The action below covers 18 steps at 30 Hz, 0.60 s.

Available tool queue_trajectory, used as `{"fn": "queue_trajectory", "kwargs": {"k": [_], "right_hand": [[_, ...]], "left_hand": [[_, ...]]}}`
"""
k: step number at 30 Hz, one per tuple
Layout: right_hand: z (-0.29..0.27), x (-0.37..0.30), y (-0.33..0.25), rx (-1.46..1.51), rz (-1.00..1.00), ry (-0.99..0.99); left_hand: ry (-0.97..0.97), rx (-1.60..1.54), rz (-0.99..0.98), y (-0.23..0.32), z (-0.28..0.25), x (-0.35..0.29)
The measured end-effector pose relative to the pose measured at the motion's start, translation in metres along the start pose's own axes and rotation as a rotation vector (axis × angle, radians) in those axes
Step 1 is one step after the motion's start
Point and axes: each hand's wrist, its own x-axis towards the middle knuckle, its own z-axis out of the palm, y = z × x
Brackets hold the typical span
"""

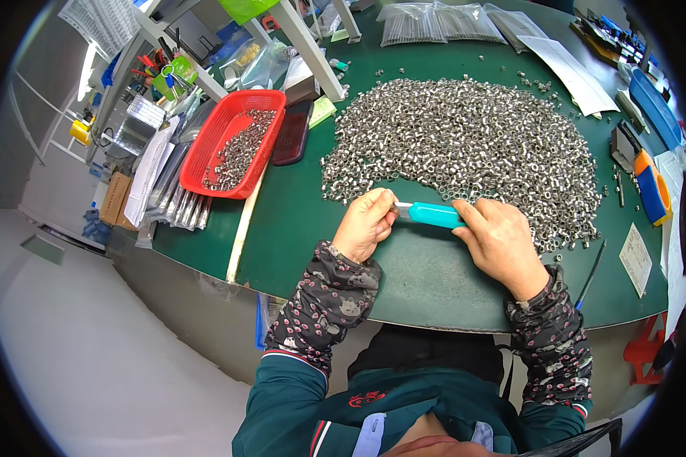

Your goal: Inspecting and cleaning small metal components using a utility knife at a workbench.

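Observation:
My right hand [501, 242] grips a teal-handled tool [433, 215] held level over the green table [427, 274]. My left hand [367, 222] is closed at the tool's pale tip, fingers pinched together there; whatever small part it holds is hidden. Just beyond both hands lies a wide heap of small silver metal nuts [465, 137]. Both forearms wear dark patterned sleeve covers.
A red plastic basket [213, 141] with several nuts stands at the left, a dark phone [293, 133] beside it. Clear bags of parts [434, 23] lie at the back. An orange-and-blue tool [652, 186], papers and a blue tray [655, 107] sit at the right.

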Motion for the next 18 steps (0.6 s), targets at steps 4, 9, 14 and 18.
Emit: {"fn": "queue_trajectory", "kwargs": {"k": [4, 9, 14, 18], "right_hand": [[-0.013, 0.004, 0.003, 0.001, 0.027, 0.032], [-0.025, 0.006, -0.008, -0.030, -0.108, 0.016], [-0.027, 0.006, -0.006, -0.029, -0.113, -0.069], [-0.023, 0.001, 0.003, 0.030, -0.108, -0.141]], "left_hand": [[0.008, -0.017, -0.002, 0.000, -0.003, 0.001], [0.026, -0.054, -0.009, 0.002, -0.003, 0.000], [0.032, -0.115, -0.010, 0.004, -0.003, -0.001], [-0.006, -0.132, -0.014, 0.003, -0.004, 0.001]]}}
